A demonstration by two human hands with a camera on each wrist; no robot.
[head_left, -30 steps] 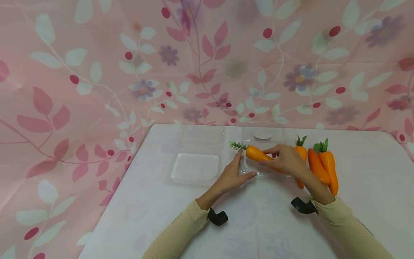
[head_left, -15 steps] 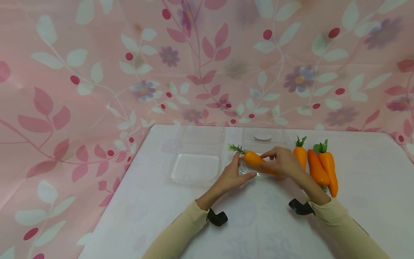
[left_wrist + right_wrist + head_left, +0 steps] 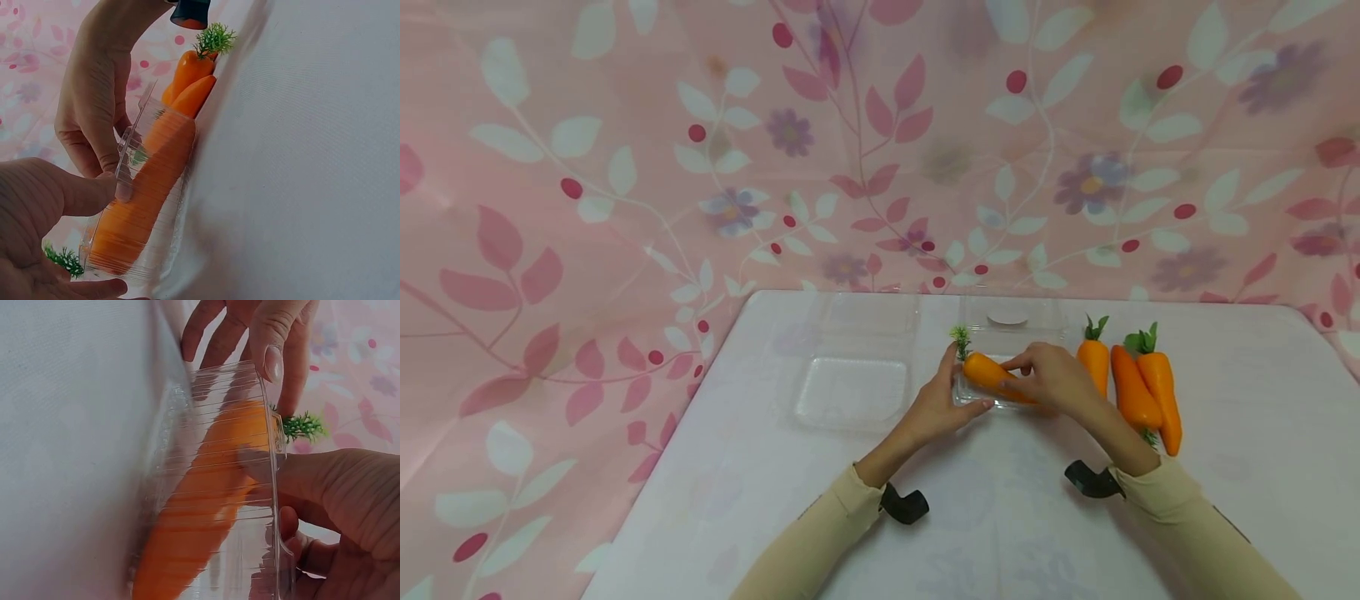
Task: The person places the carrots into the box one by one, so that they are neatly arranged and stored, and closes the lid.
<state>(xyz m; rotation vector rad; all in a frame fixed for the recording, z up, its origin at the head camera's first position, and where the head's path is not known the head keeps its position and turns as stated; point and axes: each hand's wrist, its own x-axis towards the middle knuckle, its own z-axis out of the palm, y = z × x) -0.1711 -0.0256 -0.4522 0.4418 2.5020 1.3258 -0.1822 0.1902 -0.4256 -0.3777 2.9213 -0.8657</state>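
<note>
An orange carrot [image 3: 987,372] with feathery green leaves [image 3: 960,340] lies aslant in the right-hand clear plastic container [image 3: 998,404]. Its leafy end sticks out at the left side. My right hand [image 3: 1055,377] pinches the carrot's body between thumb and fingers, reaching over the rim. Through the ribbed wall in the right wrist view, the thumb [image 3: 262,464] shows against the carrot. At the container's left end, my left hand [image 3: 936,407] rests with thumb and fingers spread around the corner. Its thumb [image 3: 94,195] touches the front rim in the left wrist view.
Several more carrots [image 3: 1159,387] lie to the right of the container, one partly behind my right hand. Another clear container [image 3: 850,392] stands open on the left. The container lids [image 3: 1011,312] lean back near the pink floral backdrop [image 3: 865,150]. White cloth covers the table [image 3: 992,508].
My right hand has lowered the carrot into the container, shifting it slightly left and down. Its leaves now point upward rather than left. My left hand has stayed at the container's left end.
</note>
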